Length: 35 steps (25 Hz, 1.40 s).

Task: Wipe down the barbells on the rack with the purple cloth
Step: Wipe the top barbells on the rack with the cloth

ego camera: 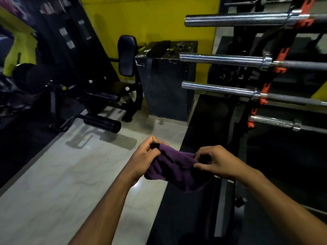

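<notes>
Here, four barbells project leftward from the rack (276, 64), their sleeve ends free: top barbell (237, 19), second barbell (221, 59), third barbell (217, 88), lowest barbell (272, 122). Pale floor (58, 188) lies open at lower left; a black box (166, 82) stands behind. The purple cloth (175, 168) hangs between both hands, well below the bars. Left hand (146, 156) and right hand (215, 160) each pinch an upper edge with curled fingers.
</notes>
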Tool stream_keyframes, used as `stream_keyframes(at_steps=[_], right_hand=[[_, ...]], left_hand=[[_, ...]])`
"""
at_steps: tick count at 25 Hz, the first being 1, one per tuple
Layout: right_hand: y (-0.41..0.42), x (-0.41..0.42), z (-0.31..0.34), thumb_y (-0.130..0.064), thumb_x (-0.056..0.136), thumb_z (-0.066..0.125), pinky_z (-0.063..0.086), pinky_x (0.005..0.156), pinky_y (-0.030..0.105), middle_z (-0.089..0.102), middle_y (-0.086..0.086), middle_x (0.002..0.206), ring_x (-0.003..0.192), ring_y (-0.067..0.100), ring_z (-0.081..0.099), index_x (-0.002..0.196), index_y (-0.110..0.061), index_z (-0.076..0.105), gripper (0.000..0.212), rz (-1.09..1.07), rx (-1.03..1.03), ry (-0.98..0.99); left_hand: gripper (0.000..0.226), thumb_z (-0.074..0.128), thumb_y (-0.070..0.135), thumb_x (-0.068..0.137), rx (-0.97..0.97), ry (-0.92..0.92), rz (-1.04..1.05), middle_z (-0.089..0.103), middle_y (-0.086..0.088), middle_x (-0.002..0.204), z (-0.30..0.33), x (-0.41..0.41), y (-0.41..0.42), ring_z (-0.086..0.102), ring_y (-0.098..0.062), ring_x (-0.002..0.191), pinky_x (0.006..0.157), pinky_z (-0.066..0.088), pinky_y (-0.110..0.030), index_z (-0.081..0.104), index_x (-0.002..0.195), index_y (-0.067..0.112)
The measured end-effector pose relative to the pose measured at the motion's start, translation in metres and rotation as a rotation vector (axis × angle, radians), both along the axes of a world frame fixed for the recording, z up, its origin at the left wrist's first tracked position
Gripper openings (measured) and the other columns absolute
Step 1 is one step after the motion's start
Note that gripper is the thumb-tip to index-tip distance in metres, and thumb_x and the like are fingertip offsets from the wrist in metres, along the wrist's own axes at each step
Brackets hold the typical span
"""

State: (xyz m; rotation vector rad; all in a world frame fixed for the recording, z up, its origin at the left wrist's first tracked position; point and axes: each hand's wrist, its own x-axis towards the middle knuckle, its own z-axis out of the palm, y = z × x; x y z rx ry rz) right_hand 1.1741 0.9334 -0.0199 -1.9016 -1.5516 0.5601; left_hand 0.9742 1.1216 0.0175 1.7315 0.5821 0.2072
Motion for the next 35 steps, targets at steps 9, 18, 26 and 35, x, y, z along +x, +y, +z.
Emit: stream_keyframes(at_steps=[9,18,26,35], right_hand=[[0.005,0.117,0.035,-0.027,0.086,0.069,0.046,0.064,0.020,0.066,-0.011,0.079,0.072,0.005,0.062,0.085,-0.026,0.065,0.004,-0.198,0.043,0.003],[-0.027,0.257,0.023,-0.035,0.085,0.078,0.057,0.071,0.024,0.073,0.003,0.093,0.082,0.009,0.070,0.101,-0.030,0.064,0.022,-1.128,0.568,0.274],[0.017,0.294,0.107,-0.067,0.096,0.031,0.061,0.071,0.046,0.075,0.021,0.090,0.075,0.035,0.074,0.084,-0.009,0.083,0.079,-1.087,1.221,1.480],[-0.010,0.351,0.201,-0.083,0.087,0.026,0.056,0.093,0.050,0.072,0.020,0.115,0.105,0.036,0.069,0.123,-0.012,0.068,0.091,-1.103,1.640,1.011]], left_hand=[[0.057,0.072,0.013,0.089,0.179,0.154,-0.549,0.067,0.007,0.114,-0.002,0.158,0.040,0.066,-0.007,0.104,0.092,0.055,-0.028,0.049,0.133,0.040],[0.032,0.059,0.047,0.095,0.781,-0.134,-0.752,0.065,0.002,0.080,0.091,0.407,0.049,0.060,-0.012,0.077,0.074,0.049,-0.038,0.064,0.088,0.017],[0.025,0.061,0.048,0.093,1.191,-0.581,-1.284,0.066,-0.002,0.092,0.159,0.500,-0.039,0.061,-0.026,0.086,0.067,0.045,-0.034,0.053,0.096,0.025],[0.027,0.040,0.042,0.091,1.688,-1.176,-0.974,0.065,0.004,0.098,0.245,0.582,-0.037,0.068,-0.028,0.082,0.059,0.054,-0.038,0.056,0.109,0.029]])
